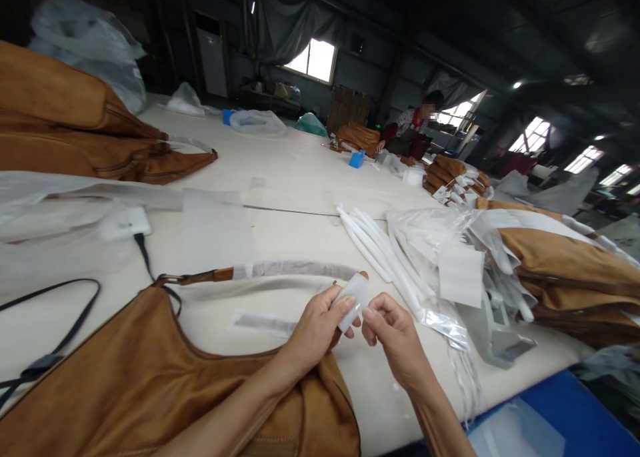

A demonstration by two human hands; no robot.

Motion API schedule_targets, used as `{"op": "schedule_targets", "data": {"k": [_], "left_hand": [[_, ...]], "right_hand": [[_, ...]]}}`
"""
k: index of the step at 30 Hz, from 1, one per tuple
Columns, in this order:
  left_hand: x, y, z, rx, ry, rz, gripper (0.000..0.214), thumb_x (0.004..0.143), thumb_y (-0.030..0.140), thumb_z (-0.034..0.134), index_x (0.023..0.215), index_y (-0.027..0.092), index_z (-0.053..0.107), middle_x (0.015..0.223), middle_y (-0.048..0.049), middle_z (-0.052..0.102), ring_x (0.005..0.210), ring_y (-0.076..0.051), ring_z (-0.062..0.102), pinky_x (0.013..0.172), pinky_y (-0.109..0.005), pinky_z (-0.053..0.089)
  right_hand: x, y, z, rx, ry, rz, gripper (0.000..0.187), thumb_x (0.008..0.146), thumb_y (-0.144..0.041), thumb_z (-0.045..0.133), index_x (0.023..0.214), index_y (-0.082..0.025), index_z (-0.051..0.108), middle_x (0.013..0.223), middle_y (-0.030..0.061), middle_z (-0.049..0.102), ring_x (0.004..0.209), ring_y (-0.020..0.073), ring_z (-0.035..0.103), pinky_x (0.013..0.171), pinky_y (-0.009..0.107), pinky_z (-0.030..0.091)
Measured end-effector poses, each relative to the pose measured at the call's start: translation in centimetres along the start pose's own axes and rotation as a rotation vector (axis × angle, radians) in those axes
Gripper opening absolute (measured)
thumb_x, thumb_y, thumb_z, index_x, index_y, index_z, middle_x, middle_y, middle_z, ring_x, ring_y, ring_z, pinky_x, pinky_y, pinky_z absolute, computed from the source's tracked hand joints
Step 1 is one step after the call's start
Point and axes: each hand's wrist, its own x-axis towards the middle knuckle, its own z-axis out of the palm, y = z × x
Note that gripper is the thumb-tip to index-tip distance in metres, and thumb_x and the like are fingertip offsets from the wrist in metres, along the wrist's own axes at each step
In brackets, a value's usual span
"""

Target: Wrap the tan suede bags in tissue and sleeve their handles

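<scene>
A brown leather handbag (200, 390) lies on the table in front of me, its shoulder strap (295, 269) arching away and wrapped in clear film along the middle. My left hand (320, 320) grips a small white translucent wrapping sheet (353, 302) at the strap's right end, thumb pressed on top. Just right of it is my right hand (393, 333), fingers curled and thumb near the fingertips; whatever they pinch, if anything, is too small to make out. Behind my left wrist a clear plastic strip (265, 323) lies flat.
White foam tubes (373, 243) and clear plastic bags (430, 223) lie to the right, beside stacked brown bags (575, 257). More brown bags (75, 123) are piled at left, near a black cord (80, 323). Across the table a person (413, 127) bends over.
</scene>
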Motion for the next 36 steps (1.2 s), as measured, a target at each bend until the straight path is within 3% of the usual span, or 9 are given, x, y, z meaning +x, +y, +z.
{"op": "schedule_targets", "data": {"k": [5,11,18,21,26,33,36], "left_hand": [[0.1,-0.4,0.0,-0.016,-0.011,0.0,0.036,0.088,0.05,0.055,0.077,0.016,0.059,0.064,-0.0024,0.063,0.056,-0.014,0.057,0.055,-0.023,0.042],[-0.1,-0.1,-0.4,-0.115,-0.107,-0.001,0.036,0.092,0.048,0.052,0.086,0.014,0.063,0.07,-0.0056,0.067,0.065,-0.017,0.061,0.064,-0.025,0.046],[-0.5,-0.1,-0.9,-0.025,-0.114,0.037,0.044,0.096,0.053,0.042,0.085,0.015,0.063,0.074,-0.0053,0.066,0.071,-0.019,0.061,0.07,-0.027,0.047],[-0.5,0.0,-0.5,0.004,-0.077,0.029,0.041,0.093,0.054,0.05,0.083,0.016,0.061,0.072,-0.0039,0.065,0.064,-0.017,0.058,0.065,-0.026,0.046],[-0.6,0.2,-0.2,-0.064,-0.079,0.037,0.038,0.097,0.047,0.047,0.079,0.015,0.059,0.069,-0.0026,0.063,0.058,-0.013,0.055,0.061,-0.024,0.045],[-0.9,-0.2,-0.4,-0.246,-0.063,-0.025,0.035,0.096,0.048,0.051,0.092,0.014,0.06,0.067,-0.0023,0.062,0.054,-0.011,0.054,0.055,-0.021,0.044],[-0.9,-0.5,-0.4,-0.283,-0.091,-0.044,0.038,0.096,0.05,0.051,0.096,0.014,0.061,0.067,-0.003,0.062,0.052,-0.01,0.053,0.052,-0.019,0.042]], "right_hand": [[0.8,1.8,0.0,0.017,0.026,0.044,0.039,0.082,-0.049,0.074,0.071,-0.02,0.05,0.058,-0.0035,0.057,0.049,0.0083,0.041,0.049,0.023,0.032],[1.0,2.0,-0.1,0.065,-0.002,0.077,0.038,0.083,-0.047,0.074,0.071,-0.02,0.05,0.06,-0.0032,0.058,0.048,0.0077,0.043,0.049,0.022,0.033],[1.1,1.7,-0.1,0.016,-0.015,0.062,0.037,0.084,-0.047,0.072,0.071,-0.02,0.051,0.063,-0.0023,0.06,0.049,0.0081,0.043,0.049,0.023,0.033],[1.0,1.6,-0.9,-0.01,-0.09,0.067,0.034,0.087,-0.047,0.069,0.074,-0.02,0.053,0.066,-0.0012,0.062,0.054,0.0097,0.047,0.054,0.024,0.037],[1.0,1.1,-2.1,-0.06,-0.225,0.082,0.027,0.09,-0.044,0.065,0.084,-0.019,0.059,0.076,0.0024,0.065,0.07,0.0143,0.055,0.067,0.027,0.044],[1.2,1.5,0.2,-0.084,-0.101,-0.009,0.029,0.092,-0.048,0.061,0.078,-0.022,0.059,0.062,-0.0002,0.059,0.059,0.0152,0.054,0.061,0.027,0.045],[0.9,2.7,0.3,-0.115,-0.04,0.003,0.026,0.089,-0.049,0.065,0.083,-0.024,0.065,0.067,0.0027,0.062,0.065,0.0192,0.06,0.062,0.029,0.048]]}}
